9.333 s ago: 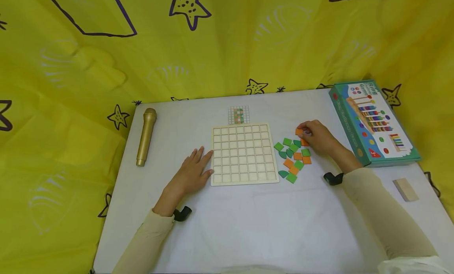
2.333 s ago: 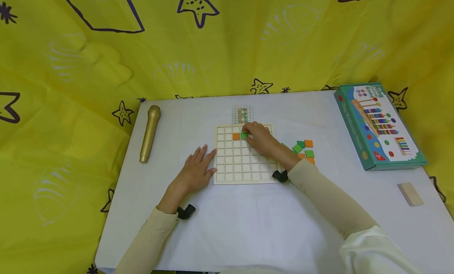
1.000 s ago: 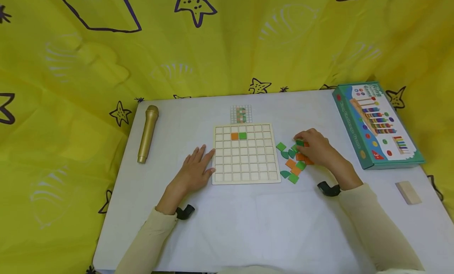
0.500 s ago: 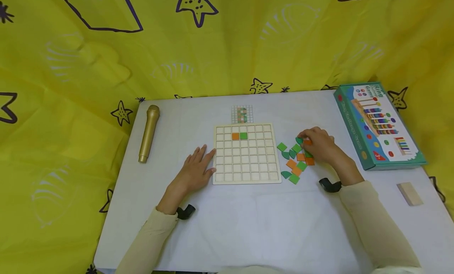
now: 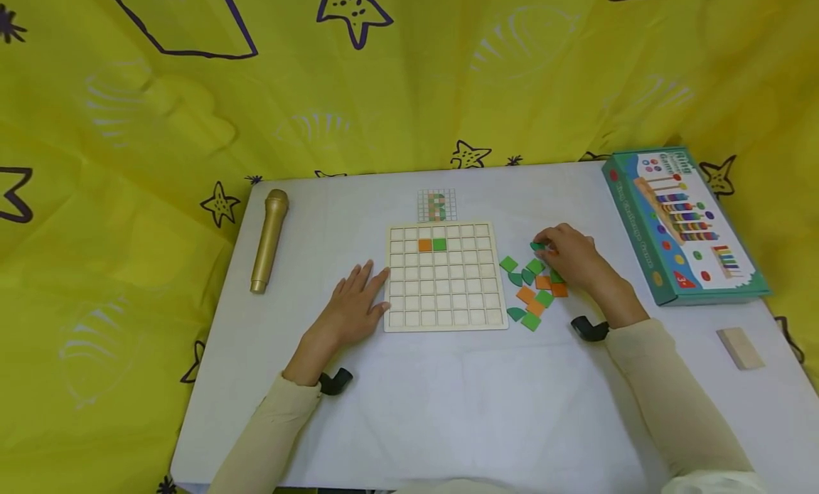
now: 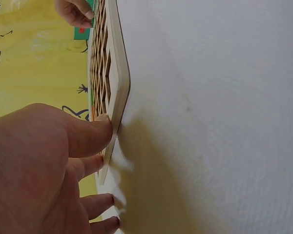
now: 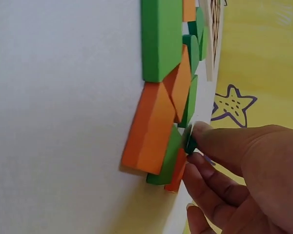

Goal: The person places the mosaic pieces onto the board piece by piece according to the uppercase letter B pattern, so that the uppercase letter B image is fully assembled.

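My left hand (image 5: 348, 310) lies with spread fingers at the left edge of a wooden grid board (image 5: 446, 325). In the left wrist view its thumb (image 6: 90, 138) touches the board's rim. An orange square tile (image 5: 425, 246) and a green square tile (image 5: 439, 245) sit side by side in the board's second row. To the right, my right hand (image 5: 571, 258) pinches a dark green quarter-round tile (image 7: 190, 140) between thumb and fingertips, at the far side of the loose tiles. Several orange tiles (image 5: 526, 295) and green tiles (image 5: 531, 322) lie scattered there; the hand hides some.
A small pattern card (image 5: 438, 205) with a letter R lies behind the board. A gold microphone (image 5: 269, 242) lies at the left. A boxed game (image 5: 687, 227) and a wooden block (image 5: 740, 348) are at the right. A yellow curtain (image 5: 409, 89) hangs behind the white table (image 5: 448, 423).
The orange and green tiles came onto the board over the last seconds. My right hand went back to the pile and now pinches the dark green tile, moved slightly left. My left hand stayed.
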A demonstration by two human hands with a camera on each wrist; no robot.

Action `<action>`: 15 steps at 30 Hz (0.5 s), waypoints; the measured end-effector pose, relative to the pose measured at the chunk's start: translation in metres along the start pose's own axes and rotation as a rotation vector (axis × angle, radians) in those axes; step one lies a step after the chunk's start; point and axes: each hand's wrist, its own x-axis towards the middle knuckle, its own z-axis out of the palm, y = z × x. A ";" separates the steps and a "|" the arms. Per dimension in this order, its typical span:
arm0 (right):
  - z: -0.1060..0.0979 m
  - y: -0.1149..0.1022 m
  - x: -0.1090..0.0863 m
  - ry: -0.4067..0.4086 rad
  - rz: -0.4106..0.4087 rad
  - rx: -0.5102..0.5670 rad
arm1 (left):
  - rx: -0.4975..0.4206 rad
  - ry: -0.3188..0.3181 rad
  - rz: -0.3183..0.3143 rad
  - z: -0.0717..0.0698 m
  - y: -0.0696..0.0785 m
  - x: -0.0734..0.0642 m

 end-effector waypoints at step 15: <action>-0.012 0.008 0.002 0.033 0.150 0.138 | -0.006 0.000 -0.002 0.000 0.000 -0.001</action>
